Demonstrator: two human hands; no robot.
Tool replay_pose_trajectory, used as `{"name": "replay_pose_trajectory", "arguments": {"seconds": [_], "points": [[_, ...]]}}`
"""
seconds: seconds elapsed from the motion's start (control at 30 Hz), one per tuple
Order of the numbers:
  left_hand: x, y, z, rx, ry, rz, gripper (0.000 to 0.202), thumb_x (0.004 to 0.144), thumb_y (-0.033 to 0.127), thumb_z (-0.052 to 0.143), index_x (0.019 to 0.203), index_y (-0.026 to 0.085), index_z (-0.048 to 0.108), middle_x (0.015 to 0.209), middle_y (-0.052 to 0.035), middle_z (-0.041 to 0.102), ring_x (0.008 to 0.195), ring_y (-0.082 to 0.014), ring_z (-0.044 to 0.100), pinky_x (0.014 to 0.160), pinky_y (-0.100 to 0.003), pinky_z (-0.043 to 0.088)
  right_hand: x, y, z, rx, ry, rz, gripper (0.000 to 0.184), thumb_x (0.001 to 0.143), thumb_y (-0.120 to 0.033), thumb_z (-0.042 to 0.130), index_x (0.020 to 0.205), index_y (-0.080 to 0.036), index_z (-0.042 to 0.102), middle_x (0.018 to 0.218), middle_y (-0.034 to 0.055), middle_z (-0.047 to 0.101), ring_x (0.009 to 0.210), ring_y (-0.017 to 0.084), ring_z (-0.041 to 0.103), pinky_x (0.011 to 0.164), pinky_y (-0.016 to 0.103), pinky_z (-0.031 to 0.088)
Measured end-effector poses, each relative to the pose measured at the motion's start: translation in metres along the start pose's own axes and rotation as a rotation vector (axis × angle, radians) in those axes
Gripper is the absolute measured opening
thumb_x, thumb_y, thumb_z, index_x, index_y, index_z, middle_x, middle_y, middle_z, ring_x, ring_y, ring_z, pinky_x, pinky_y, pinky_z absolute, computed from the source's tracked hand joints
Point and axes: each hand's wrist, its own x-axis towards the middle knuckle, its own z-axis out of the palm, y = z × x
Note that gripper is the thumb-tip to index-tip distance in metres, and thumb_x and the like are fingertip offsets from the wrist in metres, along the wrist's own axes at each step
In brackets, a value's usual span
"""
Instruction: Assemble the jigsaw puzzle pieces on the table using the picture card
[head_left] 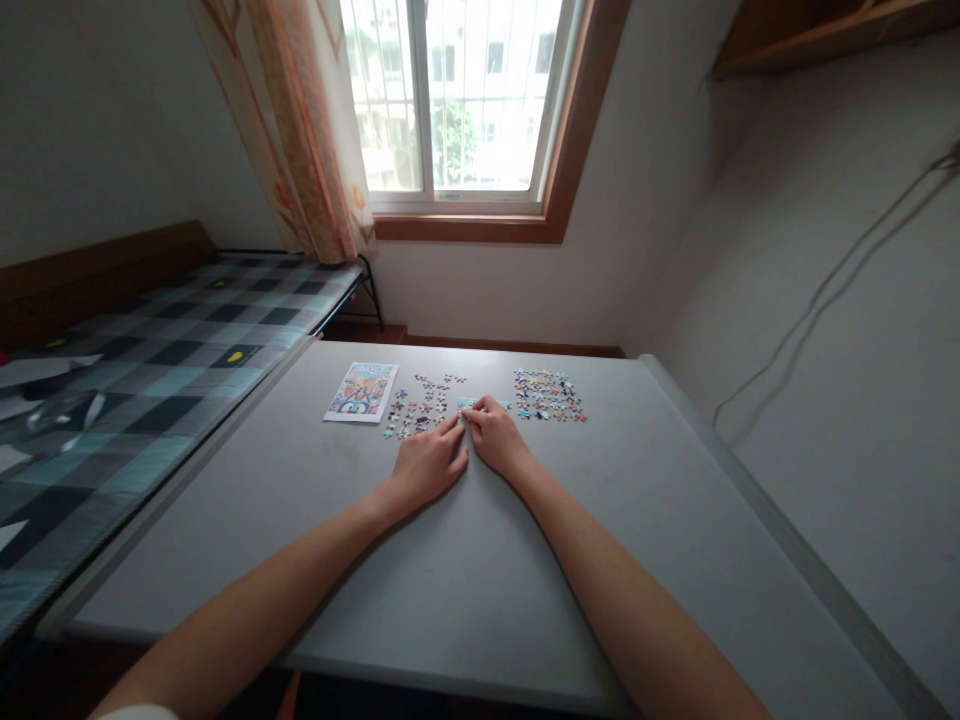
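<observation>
The person sits at a grey table (465,560) with both bare forearms stretched out across it, the hands meeting near its far half. The left hand (427,465) lies palm down on the tabletop, its fingers straight and held close together, holding nothing; its fingertips reach the near edge of a loose scatter of jigsaw pieces (416,405). The right hand (495,440) sits just beside it, the two hands touching or nearly so at the fingers, and its fingers are bent down onto a small pale-blue piece (466,404) that lies between the two groups of pieces. At this distance the piece is tiny, so it cannot be told whether the right hand pinches it or only presses on it. To the right of the hands, a little apart, lies a denser patch of pieces (547,395), set out roughly as a rectangle. To the left of the loose scatter a colourful printed picture card (361,392) lies flat on the table, apart from the pieces. Along the table's left side stands a bed (172,360) with a checked blue and black cover and some papers on it. On the far wall a window (457,100) with a wooden frame lets in daylight, with a patterned curtain (300,130) hanging at its left. A wooden shelf (817,35) juts out high on the right wall, where a cable (832,290) trails down.
</observation>
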Motion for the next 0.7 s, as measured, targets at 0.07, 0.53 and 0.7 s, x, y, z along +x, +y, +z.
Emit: {"name": "replay_pose_trajectory", "arguments": {"seconds": [0.07, 0.53, 0.7], "points": [[0.0, 0.0, -0.0004, -0.005, -0.004, -0.002, 0.04, 0.088, 0.038, 0.039, 0.125, 0.028, 0.052, 0.139, 0.002, 0.045, 0.09, -0.02, 0.064, 0.076, -0.031, 0.05, 0.0005, -0.0009, -0.0003, -0.009, -0.012, 0.009, 0.024, 0.085, -0.012, 0.046, 0.09, -0.019, 0.069, 0.088, 0.0052, 0.054, 0.082, 0.015, 0.051, 0.082, 0.026, 0.04], [0.0, 0.0006, -0.0026, -0.023, -0.011, -0.004, 0.04, 0.087, 0.038, 0.04, 0.124, 0.028, 0.053, 0.139, 0.0013, 0.045, 0.095, -0.0197, 0.063, 0.081, -0.031, 0.049, 0.0005, -0.0011, -0.0017, 0.058, 0.002, 0.09, 0.033, 0.083, -0.009, 0.043, 0.104, -0.018, 0.066, 0.088, 0.0053, 0.055, 0.08, 0.014, 0.052, 0.08, 0.023, 0.041], [0.0003, -0.0007, -0.0011, -0.015, -0.006, 0.006, 0.039, 0.088, 0.038, 0.04, 0.123, 0.027, 0.054, 0.139, 0.0009, 0.046, 0.094, -0.0198, 0.063, 0.08, -0.031, 0.049, 0.0007, 0.0007, -0.0008, 0.069, 0.018, 0.115, 0.035, 0.081, -0.007, 0.043, 0.106, -0.016, 0.066, 0.088, 0.0058, 0.056, 0.08, 0.014, 0.054, 0.079, 0.023, 0.042]]}}
